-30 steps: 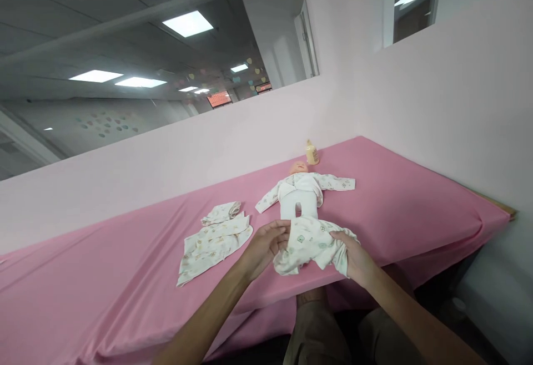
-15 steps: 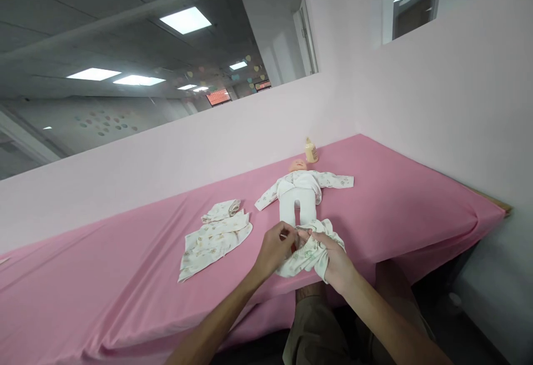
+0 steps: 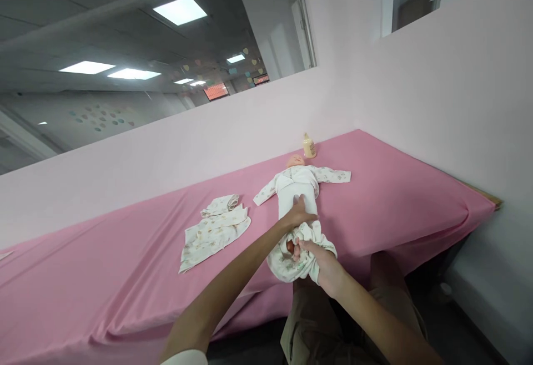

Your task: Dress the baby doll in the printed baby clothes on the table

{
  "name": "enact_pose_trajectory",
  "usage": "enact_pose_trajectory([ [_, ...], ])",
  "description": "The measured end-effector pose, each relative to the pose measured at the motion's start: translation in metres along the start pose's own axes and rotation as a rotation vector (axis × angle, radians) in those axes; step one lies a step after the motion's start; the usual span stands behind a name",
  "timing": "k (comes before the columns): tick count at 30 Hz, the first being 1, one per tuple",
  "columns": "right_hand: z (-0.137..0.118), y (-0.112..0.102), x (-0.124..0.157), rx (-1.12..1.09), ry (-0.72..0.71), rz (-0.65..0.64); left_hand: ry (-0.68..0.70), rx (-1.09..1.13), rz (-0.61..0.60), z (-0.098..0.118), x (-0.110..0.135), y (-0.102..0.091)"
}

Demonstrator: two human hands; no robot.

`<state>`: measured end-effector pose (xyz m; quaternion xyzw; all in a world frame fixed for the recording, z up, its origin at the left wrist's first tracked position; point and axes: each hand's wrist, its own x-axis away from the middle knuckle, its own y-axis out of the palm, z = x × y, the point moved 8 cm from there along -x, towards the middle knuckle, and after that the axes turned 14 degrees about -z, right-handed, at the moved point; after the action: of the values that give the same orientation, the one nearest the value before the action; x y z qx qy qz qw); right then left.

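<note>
A baby doll (image 3: 296,160) lies on its back, its arms spread in patterned sleeves and its body and legs in white clothing. My left hand (image 3: 298,215) is wrapped over the doll's white-covered legs, above the cuffs. My right hand (image 3: 327,262) grips bunched patterned baby trousers (image 3: 287,268) around the doll's lower legs, near the table's front edge. Inside the opening of the cloth, fingers and a small reddish-brown patch show; I cannot make out what the patch is. The doll's feet are mostly hidden by cloth and hands.
Left of the doll lie a patterned baby garment (image 3: 214,237) and a smaller folded patterned cloth (image 3: 220,205). A cream pump bottle (image 3: 308,147) stands by the doll's head against the wall. A pink sheet (image 3: 137,243) covers the table, and a window (image 3: 137,49) runs above.
My left hand has moved from the bunched trousers up onto the doll's legs. The right hand still holds the trousers, now slightly left and lower, with the opening turned toward me.
</note>
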<state>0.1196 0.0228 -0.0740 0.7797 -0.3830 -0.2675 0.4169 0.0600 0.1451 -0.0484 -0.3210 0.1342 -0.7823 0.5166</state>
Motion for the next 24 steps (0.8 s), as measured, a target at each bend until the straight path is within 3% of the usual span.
enact_pose_trajectory([
  [5, -0.004, 0.000, 0.010, 0.151, -0.083, 0.030, -0.096, 0.432, 0.055, -0.005, -0.003, 0.009],
  [11, -0.020, -0.039, 0.022, -0.009, -0.231, 0.253, 0.059, 0.662, 0.027, 0.010, 0.008, -0.002],
  [16, -0.031, -0.059, 0.023, -0.177, -0.304, 0.339, 0.041, 0.402, -0.065, 0.009, 0.026, 0.006],
  [20, -0.033, -0.052, 0.022, -0.222, -0.273, 0.319, 0.090, 0.216, -0.082, 0.014, 0.040, 0.011],
  [24, -0.030, -0.044, 0.015, -0.288, -0.235, 0.368, 0.115, 0.177, -0.084, 0.020, 0.042, 0.016],
])
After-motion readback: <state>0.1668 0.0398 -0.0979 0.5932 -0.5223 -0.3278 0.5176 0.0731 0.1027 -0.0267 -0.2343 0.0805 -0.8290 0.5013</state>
